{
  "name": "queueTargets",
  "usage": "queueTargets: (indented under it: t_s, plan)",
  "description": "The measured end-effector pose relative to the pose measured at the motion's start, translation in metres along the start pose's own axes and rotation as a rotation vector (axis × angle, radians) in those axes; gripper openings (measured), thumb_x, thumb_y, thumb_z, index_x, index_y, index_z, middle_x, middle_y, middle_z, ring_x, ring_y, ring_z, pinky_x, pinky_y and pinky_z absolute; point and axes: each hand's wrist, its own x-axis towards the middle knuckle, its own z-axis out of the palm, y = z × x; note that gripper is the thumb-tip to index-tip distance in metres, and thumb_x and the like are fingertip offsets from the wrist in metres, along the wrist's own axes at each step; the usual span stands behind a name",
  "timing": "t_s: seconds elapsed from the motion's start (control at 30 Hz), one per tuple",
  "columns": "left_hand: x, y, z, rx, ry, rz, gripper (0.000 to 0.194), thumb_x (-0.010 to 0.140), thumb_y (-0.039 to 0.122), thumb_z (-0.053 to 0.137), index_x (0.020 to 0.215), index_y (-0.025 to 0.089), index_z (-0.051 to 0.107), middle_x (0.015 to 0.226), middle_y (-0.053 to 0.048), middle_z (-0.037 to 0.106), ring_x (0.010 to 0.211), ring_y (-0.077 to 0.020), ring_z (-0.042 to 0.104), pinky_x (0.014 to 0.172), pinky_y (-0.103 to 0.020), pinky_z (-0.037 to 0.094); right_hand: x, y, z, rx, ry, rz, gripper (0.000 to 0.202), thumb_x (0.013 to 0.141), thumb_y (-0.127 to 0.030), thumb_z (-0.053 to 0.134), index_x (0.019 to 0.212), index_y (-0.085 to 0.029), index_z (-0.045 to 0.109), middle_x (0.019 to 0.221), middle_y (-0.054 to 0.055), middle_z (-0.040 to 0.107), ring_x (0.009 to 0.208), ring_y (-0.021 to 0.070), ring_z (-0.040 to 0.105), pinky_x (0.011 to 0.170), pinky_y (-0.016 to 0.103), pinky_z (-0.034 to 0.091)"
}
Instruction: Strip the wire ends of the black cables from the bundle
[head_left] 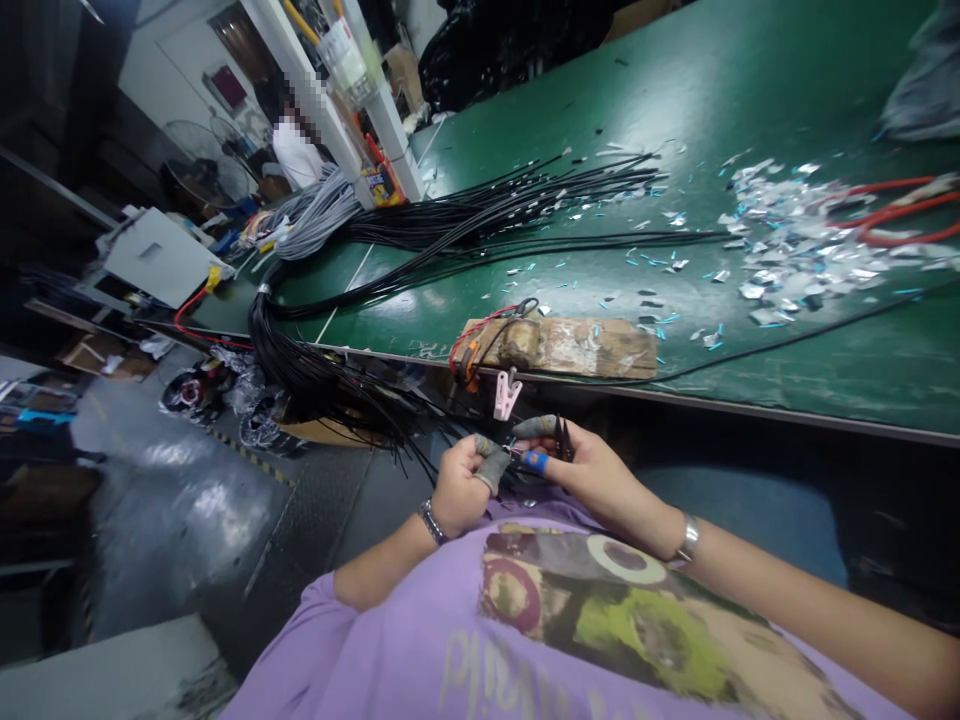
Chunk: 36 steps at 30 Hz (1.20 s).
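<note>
Close in front of my body, both hands meet at the small coloured wires of a cable end (pixel 511 450). My left hand (pixel 466 480), with grey finger covers on thumb and forefinger, pinches the cable end. From the right, my right hand (pixel 581 465) has its fingertips on the same thin wires; a grey cover is on one finger and blue tape on another. Dark pointed tweezers (pixel 564 440) stick up from within my right hand. Just beyond hangs a pink clip (pixel 508 395) by a wooden block (pixel 592 347) at the table edge.
Long black cables (pixel 450 225) lie across the green table (pixel 712 110) and hang over its edge at left. Foil scraps (pixel 795 240) and an orange cord (pixel 900 215) are at right. A metal post (pixel 390 130) rises near the cables. Further back is a person (pixel 296 150).
</note>
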Motion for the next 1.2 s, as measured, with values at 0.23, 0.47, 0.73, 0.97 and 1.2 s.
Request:
queueTargets:
  t_s: [0.23, 0.47, 0.73, 0.97, 1.2]
  plan:
    - [0.0, 0.003, 0.002, -0.013, -0.005, 0.015, 0.047, 0.062, 0.06, 0.066, 0.063, 0.017, 0.048, 0.042, 0.007, 0.044, 0.038, -0.0048, 0.037, 0.04, -0.018, 0.027, -0.001, -0.001, 0.0, 0.035, 0.022, -0.001, 0.037, 0.054, -0.04, 0.081, 0.08, -0.021, 0.063, 0.077, 0.002, 0.069, 0.072, 0.0174, 0.062, 0.066, 0.03, 0.049]
    - [0.001, 0.001, 0.004, -0.015, 0.001, 0.026, 0.045, 0.064, 0.059, 0.067, 0.063, 0.017, 0.048, 0.042, 0.006, 0.044, 0.037, -0.0051, 0.037, 0.04, -0.018, 0.028, 0.0, -0.001, 0.004, 0.102, 0.063, 0.059, 0.037, 0.051, -0.038, 0.082, 0.074, -0.02, 0.06, 0.07, 0.0, 0.065, 0.054, 0.0115, 0.052, 0.047, 0.024, 0.038]
    - [0.001, 0.003, 0.006, -0.046, 0.018, 0.041, 0.044, 0.062, 0.056, 0.07, 0.063, 0.017, 0.048, 0.042, 0.007, 0.044, 0.038, -0.0041, 0.037, 0.04, -0.017, 0.028, -0.001, 0.0, 0.003, 0.048, 0.085, 0.013, 0.04, 0.053, -0.042, 0.08, 0.08, -0.02, 0.062, 0.074, 0.002, 0.065, 0.051, 0.0097, 0.047, 0.042, 0.022, 0.031]
    - [0.005, 0.005, 0.01, -0.041, 0.006, 0.031, 0.044, 0.061, 0.055, 0.07, 0.063, 0.017, 0.049, 0.042, 0.007, 0.045, 0.037, -0.004, 0.036, 0.038, -0.017, 0.027, 0.0, 0.0, 0.004, 0.085, 0.117, 0.004, 0.034, 0.057, -0.04, 0.077, 0.077, -0.02, 0.059, 0.064, -0.002, 0.058, 0.048, 0.008, 0.041, 0.042, 0.022, 0.03]
    - [0.01, 0.002, 0.014, -0.025, -0.011, 0.025, 0.036, 0.068, 0.05, 0.065, 0.068, 0.018, 0.049, 0.042, 0.008, 0.047, 0.034, -0.0041, 0.037, 0.036, -0.016, 0.029, 0.001, -0.002, 0.001, -0.161, 0.166, -0.209, 0.025, 0.063, -0.031, 0.068, 0.084, -0.023, 0.057, 0.072, 0.0, 0.061, 0.062, 0.0149, 0.055, 0.058, 0.028, 0.047]
